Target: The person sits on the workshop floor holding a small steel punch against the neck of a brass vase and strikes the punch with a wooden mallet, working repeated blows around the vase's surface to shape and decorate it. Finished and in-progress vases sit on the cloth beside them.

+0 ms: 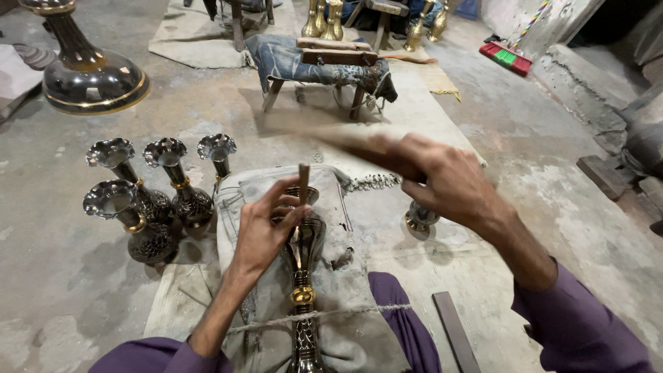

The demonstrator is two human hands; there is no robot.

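A: How far along is the work?

B: Midway, I'd judge. Four dark vases (148, 200) stand engraved on the floor; one vase (302, 276) lies on the cloth (345, 207) over the lap.

A: And the hands?

B: The left hand (266, 231) pinches a chisel (303, 183) against it; the right hand (442, 183) grips a blurred stick (331, 137), raised. The vase is dark, patterned, with a gold band.

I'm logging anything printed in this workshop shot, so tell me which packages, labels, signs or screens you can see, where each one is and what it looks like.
None in view: no package, label, sign or screen shows on the floor, the vases or the stool.
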